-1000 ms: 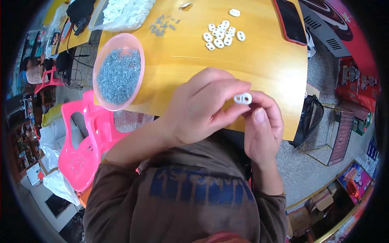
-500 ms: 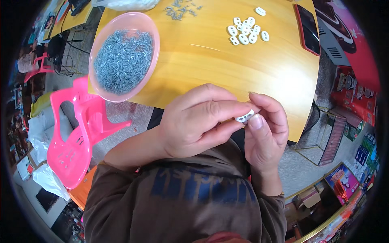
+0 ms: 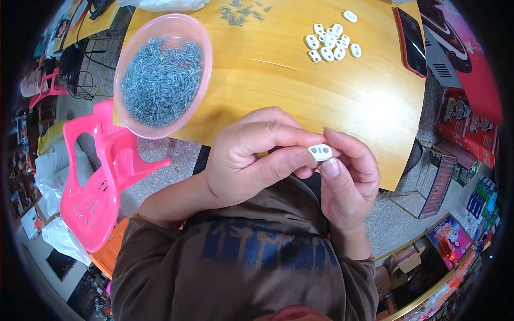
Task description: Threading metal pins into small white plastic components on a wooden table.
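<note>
A small white oval cord lock (image 3: 320,152) with two dark holes is held between both hands, just past the table's near edge. My left hand (image 3: 257,155) pinches its left end between thumb and forefinger. At the other end, my right hand (image 3: 349,174) has its thumb below and its bent fingers above. Farther off on the table lies a loose pile of similar white cord locks (image 3: 327,54), with a single one (image 3: 349,16) set apart behind it. A pink oval basin (image 3: 205,91) at the left holds many small grey metal pieces (image 3: 160,83), which look like springs.
More small metal pieces (image 3: 238,12) lie scattered at the table's far side, near a whitish plastic bag (image 3: 166,5). A red-edged phone (image 3: 411,43) rests along the right edge of the wooden table (image 3: 257,80). A pink plastic chair (image 3: 96,187) stands left.
The cord lock has turned so its holed face shows more fully. My left thumb has shifted up against its end. The whole view has moved slightly.
</note>
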### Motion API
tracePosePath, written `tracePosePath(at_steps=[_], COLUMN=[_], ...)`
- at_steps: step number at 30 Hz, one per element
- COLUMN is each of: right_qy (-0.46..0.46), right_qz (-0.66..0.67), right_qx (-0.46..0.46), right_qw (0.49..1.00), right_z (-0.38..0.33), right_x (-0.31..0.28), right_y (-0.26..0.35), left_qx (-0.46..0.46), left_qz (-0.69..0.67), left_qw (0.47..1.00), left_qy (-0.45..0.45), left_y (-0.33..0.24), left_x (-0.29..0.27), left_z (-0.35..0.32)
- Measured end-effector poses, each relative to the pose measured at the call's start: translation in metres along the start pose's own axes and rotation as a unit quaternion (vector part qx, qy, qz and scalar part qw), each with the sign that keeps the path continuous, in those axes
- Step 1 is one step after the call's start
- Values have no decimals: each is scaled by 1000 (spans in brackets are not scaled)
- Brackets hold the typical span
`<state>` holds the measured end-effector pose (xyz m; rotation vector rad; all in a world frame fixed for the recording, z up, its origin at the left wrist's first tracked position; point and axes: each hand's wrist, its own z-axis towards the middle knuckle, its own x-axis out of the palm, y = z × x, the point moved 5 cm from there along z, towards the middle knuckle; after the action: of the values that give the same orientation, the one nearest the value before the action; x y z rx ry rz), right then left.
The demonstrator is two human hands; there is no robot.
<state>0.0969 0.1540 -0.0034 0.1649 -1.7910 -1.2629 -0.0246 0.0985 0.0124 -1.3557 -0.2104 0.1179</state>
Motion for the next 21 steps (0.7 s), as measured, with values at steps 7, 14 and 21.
tracePosePath(at_steps=[7, 14, 21], right_qy=[2, -51, -138], right_qz=[18, 23, -82], right_qx=[0, 51, 47], right_qw=[1000, 997, 986], right_z=[3, 12, 25], right_x=[-11, -32, -57], right_y=[0, -1, -2], left_qx=[-91, -77, -59], left_qz=[-11, 81, 295], left_qw=[996, 993, 954], left_qy=[7, 29, -10], left_y=[8, 17, 20], left_x=[3, 7, -15], left_z=[9, 24, 64])
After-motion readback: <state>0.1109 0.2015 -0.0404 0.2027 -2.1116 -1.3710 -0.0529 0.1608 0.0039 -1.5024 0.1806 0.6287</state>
